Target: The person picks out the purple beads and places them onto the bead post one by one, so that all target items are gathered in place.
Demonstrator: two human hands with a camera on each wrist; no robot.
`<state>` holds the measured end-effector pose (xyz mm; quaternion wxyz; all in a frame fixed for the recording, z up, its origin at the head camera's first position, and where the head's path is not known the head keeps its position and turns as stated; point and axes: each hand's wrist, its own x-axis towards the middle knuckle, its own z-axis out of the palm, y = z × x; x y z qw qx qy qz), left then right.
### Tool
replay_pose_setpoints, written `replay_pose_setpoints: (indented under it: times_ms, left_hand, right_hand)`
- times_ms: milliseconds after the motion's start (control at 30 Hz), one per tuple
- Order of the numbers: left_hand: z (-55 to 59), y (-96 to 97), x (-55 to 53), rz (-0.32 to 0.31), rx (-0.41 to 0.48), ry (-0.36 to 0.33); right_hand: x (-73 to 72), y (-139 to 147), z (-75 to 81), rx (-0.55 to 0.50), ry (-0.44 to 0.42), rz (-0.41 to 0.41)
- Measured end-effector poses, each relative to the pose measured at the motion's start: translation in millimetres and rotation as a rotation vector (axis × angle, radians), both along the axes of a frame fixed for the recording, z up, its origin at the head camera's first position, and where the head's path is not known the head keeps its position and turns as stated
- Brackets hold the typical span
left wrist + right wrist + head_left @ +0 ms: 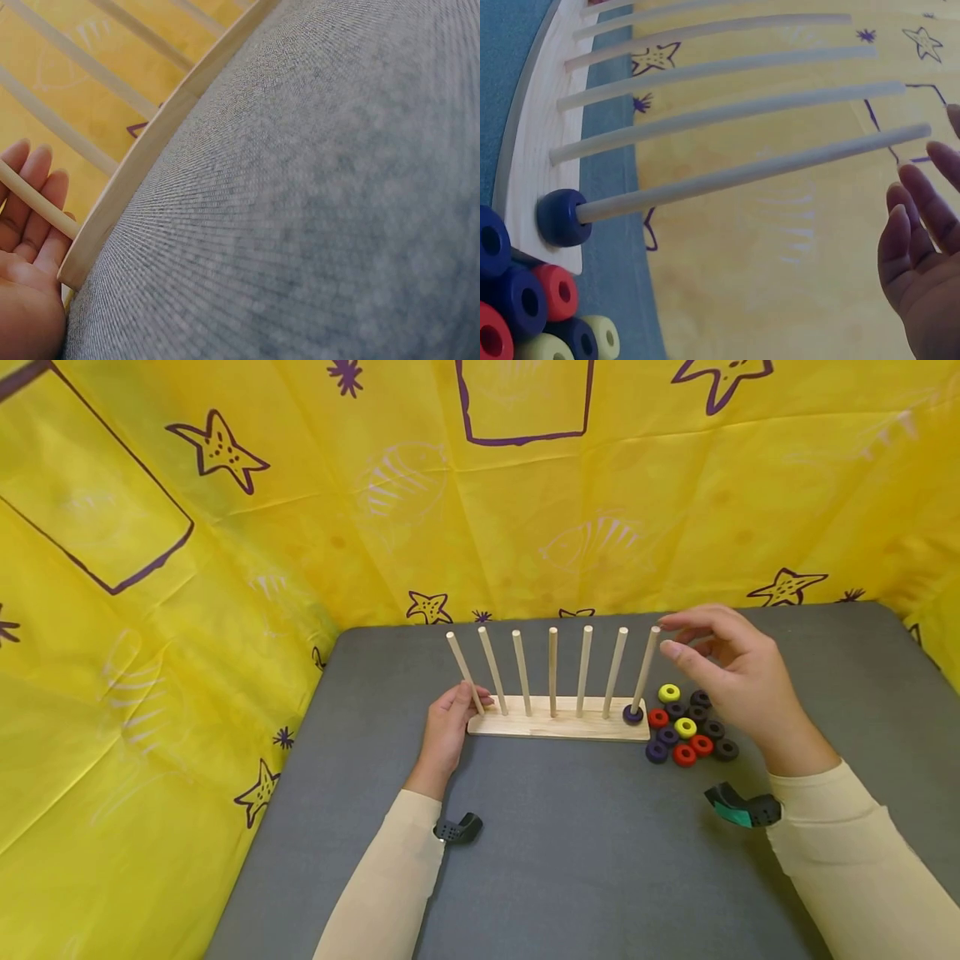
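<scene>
A wooden stand (pixel 555 727) with several upright pegs sits on the table. One dark blue ring (pixel 633 715) rests at the foot of its rightmost peg (pixel 647 670), and the left wrist view shows the stand's other end. My left hand (pixel 448 720) lies against that left end, its fingers stretched out behind the leftmost peg (pixel 37 201); the thumb is out of the left wrist view. Up by the tip of the rightmost peg, my right hand (pixel 738 681) hovers with loosely bent fingers, nothing between them. Its fingertips (pixel 909 174) are apart from the peg.
Loose red, yellow, black and dark blue rings lie in a cluster just right of the stand, among them a yellow ring (pixel 686 727) and a red ring (pixel 684 755). Behind the grey table (pixel 555 860) hangs a yellow patterned cloth (pixel 315 510).
</scene>
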<state>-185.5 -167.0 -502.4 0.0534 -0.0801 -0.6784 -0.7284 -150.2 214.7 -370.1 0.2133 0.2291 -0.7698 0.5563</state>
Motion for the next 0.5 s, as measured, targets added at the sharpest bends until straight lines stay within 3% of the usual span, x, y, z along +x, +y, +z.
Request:
replay_pose_setpoints:
  times_ms: [233, 500]
  left_hand:
    - [-0.5, -0.3, -0.2, 0.001, -0.01, -0.001]
    - [0.9, 0.2, 0.2, 0.003, -0.007, 0.004]
  right_hand:
    - [2.3, 10, -4.8, -0.13, -0.107, 0.032]
    - [-0.6, 21, -14.7, -0.35, -0.113, 0.184]
